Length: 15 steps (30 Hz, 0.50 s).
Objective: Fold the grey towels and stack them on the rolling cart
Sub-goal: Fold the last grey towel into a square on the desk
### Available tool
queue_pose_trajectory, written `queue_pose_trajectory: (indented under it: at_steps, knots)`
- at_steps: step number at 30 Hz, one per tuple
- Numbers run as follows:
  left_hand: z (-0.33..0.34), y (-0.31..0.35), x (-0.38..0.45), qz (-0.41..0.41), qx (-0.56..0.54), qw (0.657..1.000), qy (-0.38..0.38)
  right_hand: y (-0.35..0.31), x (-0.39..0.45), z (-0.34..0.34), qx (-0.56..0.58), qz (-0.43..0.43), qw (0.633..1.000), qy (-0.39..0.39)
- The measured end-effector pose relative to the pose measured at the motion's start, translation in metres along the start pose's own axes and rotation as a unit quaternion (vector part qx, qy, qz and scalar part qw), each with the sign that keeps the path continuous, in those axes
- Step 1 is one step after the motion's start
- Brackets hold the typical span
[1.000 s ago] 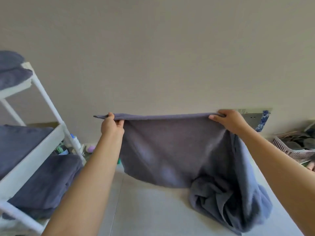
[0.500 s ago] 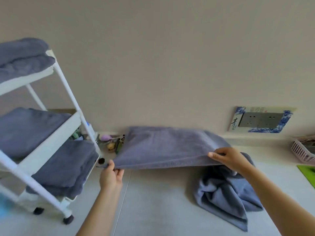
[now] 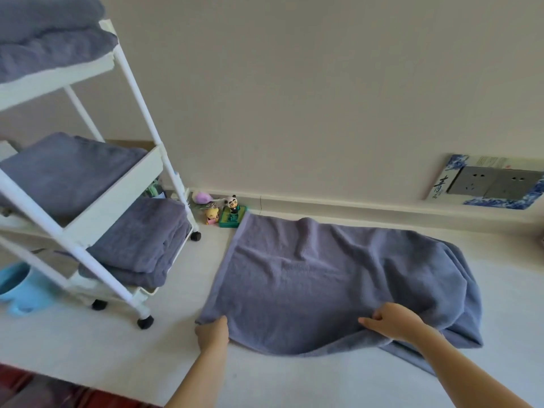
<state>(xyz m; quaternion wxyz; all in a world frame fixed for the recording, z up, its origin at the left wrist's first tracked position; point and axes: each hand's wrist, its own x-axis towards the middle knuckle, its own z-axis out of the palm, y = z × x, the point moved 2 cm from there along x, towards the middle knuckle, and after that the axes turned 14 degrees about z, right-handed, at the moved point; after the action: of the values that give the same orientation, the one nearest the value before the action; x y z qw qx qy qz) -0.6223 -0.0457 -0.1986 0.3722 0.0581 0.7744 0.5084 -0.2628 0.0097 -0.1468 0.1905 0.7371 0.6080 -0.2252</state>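
Observation:
A grey towel lies spread on the pale surface, wrinkled and bunched along its right side. My left hand pinches its near left corner against the surface. My right hand grips the near edge further right, where the cloth is slightly lifted. The white rolling cart stands to the left on black wheels. Folded grey towels sit on its top shelf, middle shelf and bottom shelf.
Small toy figures stand by the wall between the cart and the towel's far corner. A blue cup sits at the far left. A wall socket panel is at the right. The surface's near edge runs along the bottom left.
Both hands have brought the towel down from hanging in the air and laid it flat on the surface. My view has tilted downward, showing more of the cart.

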Motion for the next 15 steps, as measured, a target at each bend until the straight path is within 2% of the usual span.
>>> queue_pose_trajectory:
  at_steps: [3, 5, 6, 8, 9, 10, 12, 15]
  knots:
    - [-0.003, 0.015, -0.011, 0.112, 0.154, 0.981, 0.023, -0.014, -0.005, 0.004, 0.033, -0.022, 0.999, 0.008]
    - [-0.002, 0.021, -0.021, 0.196, 0.255, 0.947, 0.005, -0.023, -0.008, 0.012, 0.057, -0.049, 0.997, 0.014]
    - [-0.004, 0.018, -0.020, 0.246, 0.328, 0.912, -0.012, -0.031, -0.009, 0.019, 0.060, -0.073, 0.995, 0.022]
    - [0.002, 0.011, -0.018, 0.336, 0.482, 0.806, -0.074, -0.040, -0.013, 0.031, 0.042, -0.114, 0.991, 0.047]
    - [0.006, 0.007, -0.015, 0.360, 0.544, 0.748, -0.119, -0.044, -0.017, 0.037, 0.036, -0.122, 0.991, 0.047]
    - [0.010, 0.003, -0.013, 0.372, 0.579, 0.707, -0.165, -0.048, -0.019, 0.040, 0.036, -0.118, 0.991, 0.042]
    - [0.015, -0.004, -0.016, 0.378, 0.607, 0.663, -0.222, -0.056, -0.024, 0.041, 0.049, -0.086, 0.995, 0.009]
    - [0.016, -0.002, -0.023, 0.390, 0.667, 0.604, -0.193, -0.066, -0.030, 0.030, -0.020, -0.061, 0.995, -0.077]
